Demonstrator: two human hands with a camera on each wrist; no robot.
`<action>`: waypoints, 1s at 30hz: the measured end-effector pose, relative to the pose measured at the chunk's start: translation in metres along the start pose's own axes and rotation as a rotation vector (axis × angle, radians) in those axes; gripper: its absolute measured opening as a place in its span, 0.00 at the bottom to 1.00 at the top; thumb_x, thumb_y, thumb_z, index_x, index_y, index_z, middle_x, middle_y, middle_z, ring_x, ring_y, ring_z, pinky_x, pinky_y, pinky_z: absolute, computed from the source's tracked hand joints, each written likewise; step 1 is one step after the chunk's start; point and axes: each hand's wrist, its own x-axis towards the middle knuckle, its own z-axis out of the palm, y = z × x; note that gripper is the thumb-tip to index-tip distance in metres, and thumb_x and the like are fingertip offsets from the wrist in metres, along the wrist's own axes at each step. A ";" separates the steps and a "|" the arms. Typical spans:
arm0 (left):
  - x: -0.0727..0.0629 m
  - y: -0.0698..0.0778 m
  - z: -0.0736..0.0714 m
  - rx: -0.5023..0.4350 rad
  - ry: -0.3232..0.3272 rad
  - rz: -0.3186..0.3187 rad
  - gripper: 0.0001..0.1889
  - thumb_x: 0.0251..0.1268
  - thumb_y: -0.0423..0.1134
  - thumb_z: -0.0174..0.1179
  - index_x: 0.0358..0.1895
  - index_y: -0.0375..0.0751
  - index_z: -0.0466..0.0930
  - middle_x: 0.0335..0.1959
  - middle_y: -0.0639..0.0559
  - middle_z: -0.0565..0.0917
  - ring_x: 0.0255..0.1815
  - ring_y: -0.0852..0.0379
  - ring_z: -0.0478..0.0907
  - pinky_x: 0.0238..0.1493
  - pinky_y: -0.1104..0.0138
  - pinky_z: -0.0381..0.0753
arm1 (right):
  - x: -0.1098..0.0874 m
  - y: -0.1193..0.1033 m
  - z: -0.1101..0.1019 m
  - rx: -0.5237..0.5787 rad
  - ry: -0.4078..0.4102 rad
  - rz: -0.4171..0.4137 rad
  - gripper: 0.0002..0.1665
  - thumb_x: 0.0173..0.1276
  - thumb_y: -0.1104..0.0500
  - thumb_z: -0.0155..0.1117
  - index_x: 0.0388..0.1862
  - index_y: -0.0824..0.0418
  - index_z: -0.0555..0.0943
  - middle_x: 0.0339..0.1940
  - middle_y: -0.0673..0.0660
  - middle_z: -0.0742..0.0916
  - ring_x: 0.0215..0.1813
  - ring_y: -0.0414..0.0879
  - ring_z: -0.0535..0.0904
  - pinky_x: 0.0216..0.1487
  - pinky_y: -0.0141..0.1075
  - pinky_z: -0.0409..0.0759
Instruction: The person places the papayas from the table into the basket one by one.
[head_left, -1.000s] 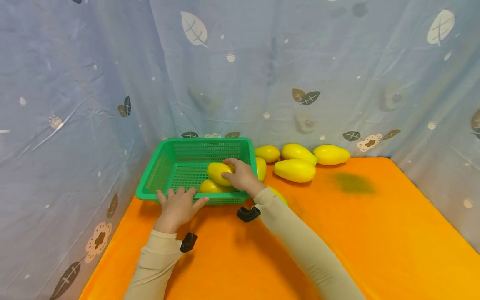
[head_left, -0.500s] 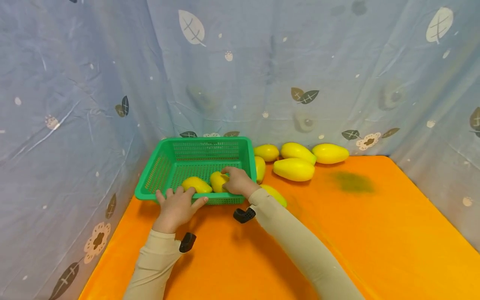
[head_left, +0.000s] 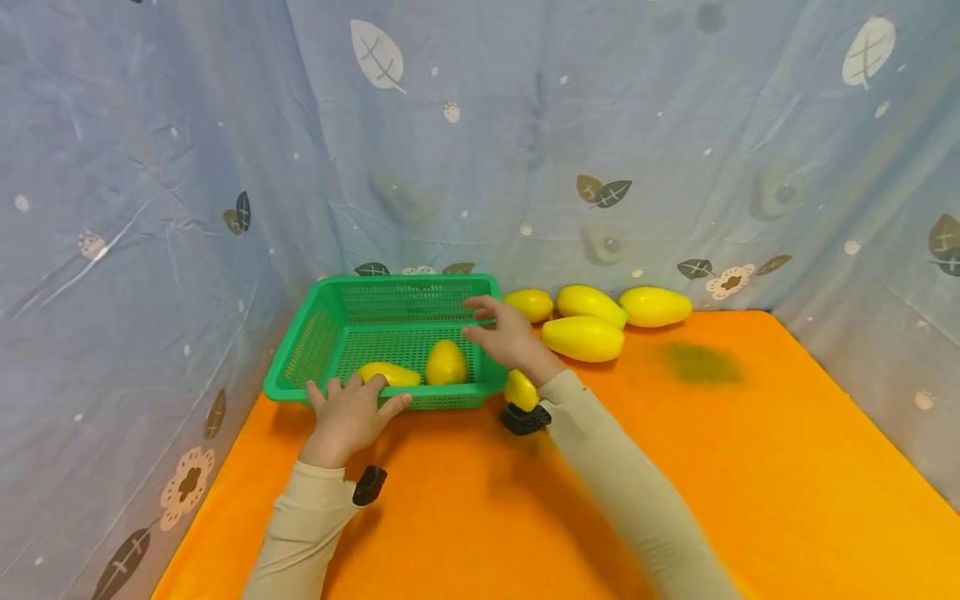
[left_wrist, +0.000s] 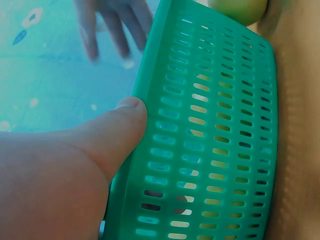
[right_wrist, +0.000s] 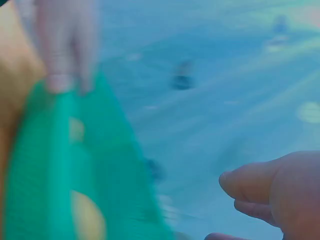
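My left hand [head_left: 345, 421] holds the near rim of a green plastic basket [head_left: 408, 396], its fingers over the rim. In the left wrist view the thumb [left_wrist: 117, 127] lies against the outer side of the rim. Two yellow mango-like fruits lie inside: one [head_left: 447, 362] stands nearly end-on, and the other [head_left: 393, 374] lies on its side, partly behind the left fingers. Over the basket's right rim, my right hand [head_left: 510, 335] is raised with loosely spread fingers and nothing in them. Below that wrist, another yellow fruit [head_left: 521, 390] shows on the table, partly covered.
Several yellow fruits sit right of the basket along the back, including a long one [head_left: 583, 339] in front and one [head_left: 655, 307] farthest right. A patterned curtain [head_left: 525, 150] hangs behind and on both sides of the orange tabletop [head_left: 750, 467].
My right hand has let go of the yellow fruit in the basket and lifted out to the right. The two fruits inside have shifted apart. My left hand stays on the rim.
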 end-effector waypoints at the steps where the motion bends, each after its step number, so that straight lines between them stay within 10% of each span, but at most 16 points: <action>1: 0.000 0.000 0.000 -0.001 0.001 0.001 0.35 0.76 0.64 0.51 0.71 0.40 0.73 0.66 0.29 0.74 0.68 0.18 0.62 0.69 0.20 0.37 | -0.005 0.000 -0.013 0.023 0.027 0.001 0.30 0.77 0.55 0.61 0.76 0.53 0.70 0.73 0.65 0.76 0.72 0.63 0.75 0.68 0.53 0.78; 10: 0.001 0.001 0.000 -0.014 -0.005 0.016 0.36 0.76 0.64 0.50 0.71 0.39 0.72 0.66 0.27 0.73 0.69 0.16 0.60 0.69 0.20 0.36 | -0.063 0.047 -0.102 0.182 0.211 0.059 0.35 0.79 0.52 0.58 0.81 0.55 0.63 0.77 0.68 0.71 0.73 0.65 0.73 0.71 0.59 0.74; 19: -0.002 -0.002 0.001 -0.016 -0.003 0.016 0.35 0.76 0.64 0.50 0.71 0.39 0.72 0.66 0.27 0.73 0.68 0.16 0.60 0.68 0.20 0.36 | -0.085 0.099 -0.102 0.253 0.206 0.203 0.37 0.80 0.49 0.56 0.82 0.56 0.60 0.78 0.69 0.69 0.75 0.65 0.69 0.72 0.58 0.73; 30: -0.001 -0.002 0.003 -0.012 0.024 0.029 0.34 0.76 0.63 0.51 0.70 0.39 0.74 0.63 0.27 0.75 0.66 0.16 0.61 0.67 0.19 0.36 | -0.084 0.107 -0.101 0.266 0.198 0.206 0.36 0.81 0.52 0.54 0.83 0.57 0.59 0.77 0.70 0.69 0.76 0.67 0.68 0.72 0.58 0.73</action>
